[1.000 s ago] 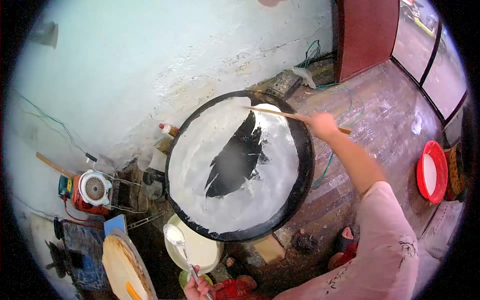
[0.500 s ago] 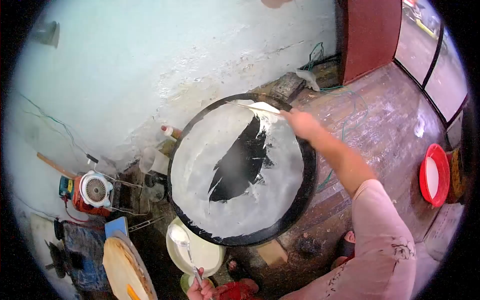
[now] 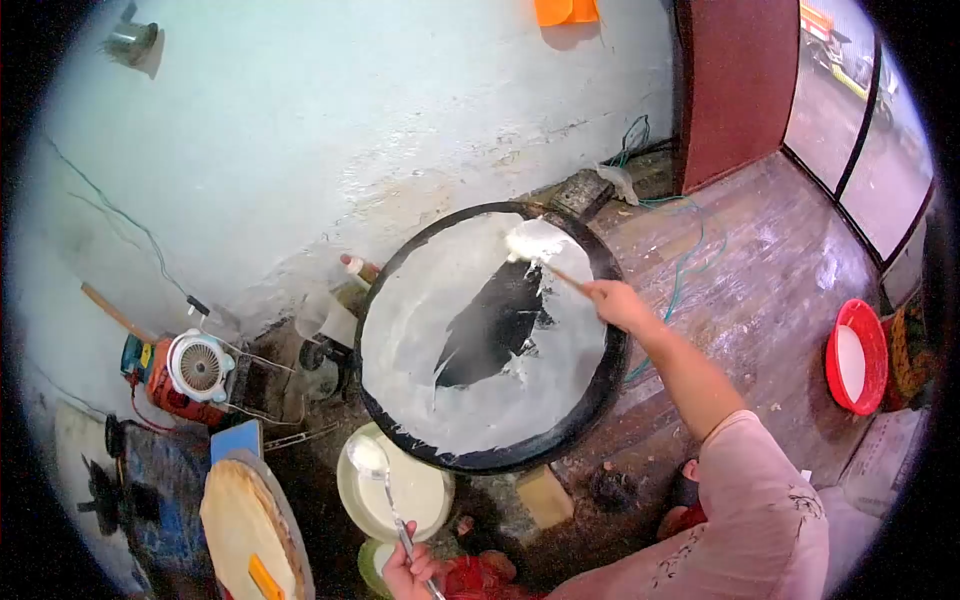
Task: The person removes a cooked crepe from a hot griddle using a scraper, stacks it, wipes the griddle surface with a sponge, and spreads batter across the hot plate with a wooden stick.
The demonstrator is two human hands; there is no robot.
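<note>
My right hand (image 3: 618,303) is closed around the thin wooden handle of a spreader (image 3: 568,277), over the right side of a large round black griddle (image 3: 598,405). Thick white batter is heaped at the spreader's far end and hides its blade. A pale layer of batter (image 3: 408,300) coats most of the griddle, with a dark bare patch in the middle. At the bottom, my left hand (image 3: 412,570) grips the handle of a metal ladle (image 3: 388,490). The batter-coated ladle bowl is over a basin (image 3: 447,492) of white batter, close to the griddle's front edge.
Left of the basin lies a stack of thin round flatbreads (image 3: 235,525) with an orange scraper (image 3: 264,577) on it. A white blower (image 3: 198,365) stands farther left. A red basin (image 3: 872,385) sits on the right floor. A green cord (image 3: 678,285) trails beside the griddle.
The spreader has swung from lying along the griddle's far edge to pointing up and left, with batter bunched at its end. My left hand still holds the ladle. The view has shifted slightly.
</note>
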